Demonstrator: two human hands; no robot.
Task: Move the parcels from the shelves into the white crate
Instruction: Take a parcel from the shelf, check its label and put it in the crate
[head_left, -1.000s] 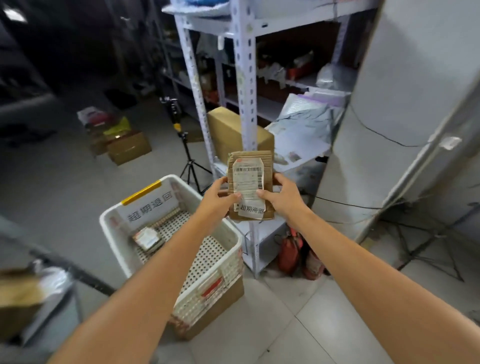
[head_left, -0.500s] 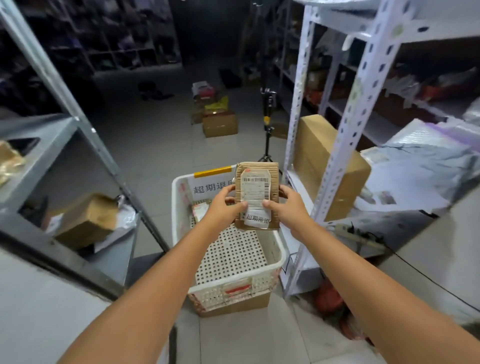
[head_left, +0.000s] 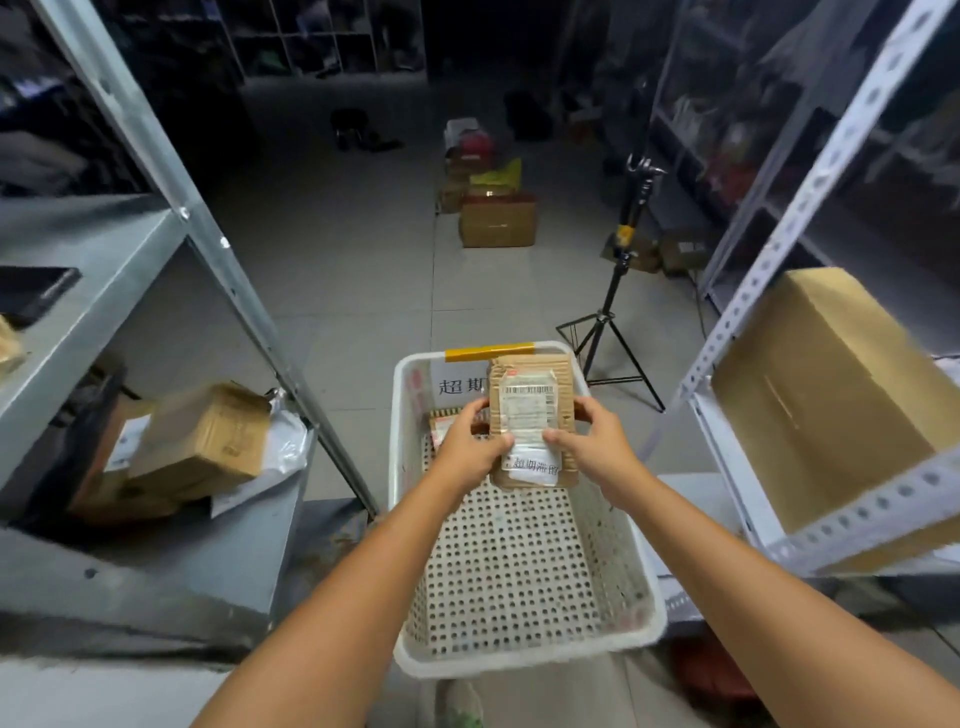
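Far to the left of the hands, a grey metal shelf (head_left: 119, 260) carries a few brown cartons (head_left: 202, 441) with a white plastic mailer tucked beside them. The left hand (head_left: 470, 449) grips the left edge of the parcel (head_left: 532, 421), thumb pressed on its front and fingers curled behind. The parcel is a flat, brown packet of ribbed cardboard with worn, rounded corners; a white shipping label with a barcode covers most of its face, and a white strip printed with dark characters crosses its lower end under wrinkled clear tape. It is held face toward the camera between both hands. The right hand (head_left: 597, 447) grips the right edge the same way, thumb in front. Directly below the hands stands the white crate (head_left: 519, 662), its floor perforated, a yellow band on its far rim; a small parcel (head_left: 441, 423) lies in its far left corner, just beyond the left hand. Beyond and to the right of the right hand stands a black tripod (head_left: 610, 322), and farther right a large brown carton (head_left: 831, 395) sits on a white shelf.
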